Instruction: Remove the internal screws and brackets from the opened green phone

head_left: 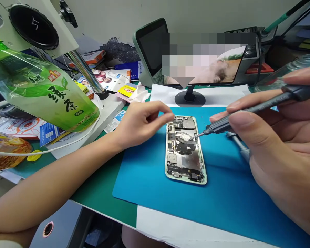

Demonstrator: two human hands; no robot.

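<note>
An opened phone [187, 162], its inner parts showing in a pale green frame, lies on a blue mat [155, 193]. My right hand [281, 137] grips a dark precision screwdriver [222, 124]. Its thin tip points down and left, over the middle of the phone; whether it touches is unclear. At the phone's top left corner is my left hand [144, 120], with thumb and forefinger brought together. What sits between those fingertips, if anything, is hidden. Partly behind my right hand, a grey tool [239, 144] rests on the mat.
A green tea bottle [59, 93] leans in at the left, near a metal post [89, 75] on a white base. Behind the mat stand a propped phone playing video [222, 69] and a smart display [151, 48]. A white cable [74, 141] crosses the left side.
</note>
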